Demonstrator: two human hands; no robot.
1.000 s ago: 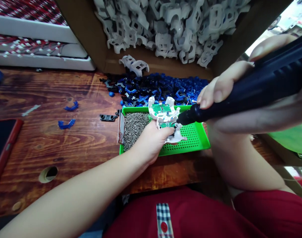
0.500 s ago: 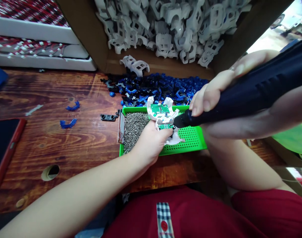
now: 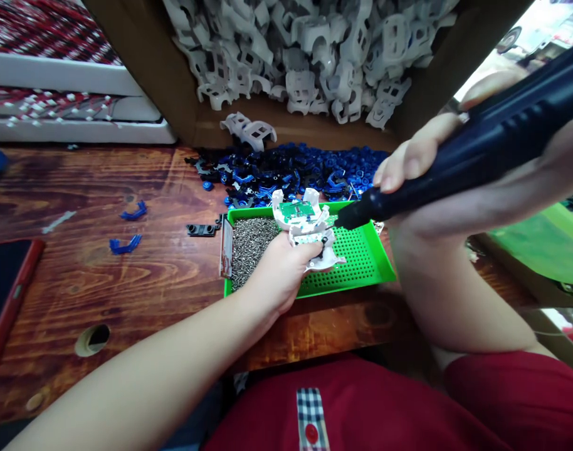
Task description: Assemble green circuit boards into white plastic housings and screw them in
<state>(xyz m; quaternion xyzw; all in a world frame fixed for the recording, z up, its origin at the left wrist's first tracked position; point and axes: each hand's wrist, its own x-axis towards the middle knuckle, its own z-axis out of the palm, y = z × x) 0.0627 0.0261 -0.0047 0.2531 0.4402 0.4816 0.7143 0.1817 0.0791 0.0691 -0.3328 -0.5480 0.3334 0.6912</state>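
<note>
My left hand (image 3: 286, 263) grips a white plastic housing (image 3: 326, 257) by its lower left side, thumb across the front. Green circuit boards (image 3: 298, 210) sit in the opened housing. In my right hand (image 3: 422, 156) is a dark electric screwdriver (image 3: 484, 150), fingers wrapped round its body. Its tip points left and lies close to the housing's right edge; whether it touches cannot be made out. Beneath both is a green tray (image 3: 385, 269), its left part filled with small metal screws (image 3: 251, 241) and its right part a perforated floor.
Behind the tray lies a heap of blue and black plastic parts (image 3: 296, 169). A cardboard box (image 3: 206, 125) of white shells stands at the back. On the left are two blue pieces (image 3: 125, 244), a black part (image 3: 200, 230), a red-cased phone (image 3: 14, 288) and white trays (image 3: 79, 131) of wires.
The screwdriver tip has drawn back to the right, away from the board in the housing. My left hand keeps its hold. The whole view has shifted slightly.
</note>
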